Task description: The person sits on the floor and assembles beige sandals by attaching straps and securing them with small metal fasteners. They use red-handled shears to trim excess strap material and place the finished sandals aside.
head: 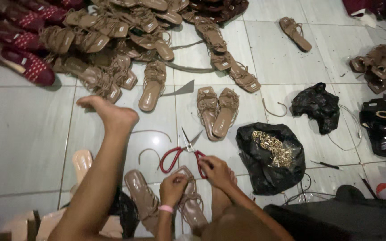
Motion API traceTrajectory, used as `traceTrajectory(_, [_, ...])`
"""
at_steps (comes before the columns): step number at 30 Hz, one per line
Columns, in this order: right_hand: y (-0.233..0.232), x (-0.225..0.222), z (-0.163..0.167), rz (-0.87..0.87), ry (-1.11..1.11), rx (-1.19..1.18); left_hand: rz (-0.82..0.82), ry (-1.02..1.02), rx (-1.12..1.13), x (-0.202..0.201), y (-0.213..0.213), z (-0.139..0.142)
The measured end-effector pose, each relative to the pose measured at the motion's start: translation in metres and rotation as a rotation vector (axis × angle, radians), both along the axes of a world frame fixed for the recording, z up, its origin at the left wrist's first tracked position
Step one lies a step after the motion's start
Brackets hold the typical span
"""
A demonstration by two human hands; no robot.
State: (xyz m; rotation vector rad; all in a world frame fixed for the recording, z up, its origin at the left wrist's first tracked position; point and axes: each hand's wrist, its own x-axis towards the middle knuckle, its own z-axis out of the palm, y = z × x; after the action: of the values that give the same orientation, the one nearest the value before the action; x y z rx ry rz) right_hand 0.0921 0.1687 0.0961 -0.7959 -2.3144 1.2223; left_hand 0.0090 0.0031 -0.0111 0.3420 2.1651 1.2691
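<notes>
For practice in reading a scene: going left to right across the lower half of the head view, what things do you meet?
Outstretched foot → left hand on a tan sandal → red-handled scissors → right hand → open black bag of gold chain pieces → crumpled black bag.

A pale tiled floor (23,134) carries a heap of tan strappy sandals (112,40), maroon shoes (18,44), a neat sandal pair (217,111), red-handled scissors (182,154), two black plastic bags (271,156), one holding gold chain trim (273,147), and loose cut straps (150,154).
</notes>
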Motion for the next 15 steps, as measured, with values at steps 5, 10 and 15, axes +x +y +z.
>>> traceTrajectory(5, [0.001, -0.003, 0.021, -0.041, -0.011, -0.071, -0.024, 0.004, -0.009, -0.008, 0.001, -0.01])
traceTrajectory(10, [0.002, -0.006, 0.036, -0.025, 0.031, -0.196, -0.013, -0.104, 0.062, -0.019, 0.003, -0.002])
traceTrajectory(15, [0.003, -0.007, 0.042, -0.012, 0.048, -0.184, 0.035, -0.151, 0.069, -0.011, -0.002, -0.002])
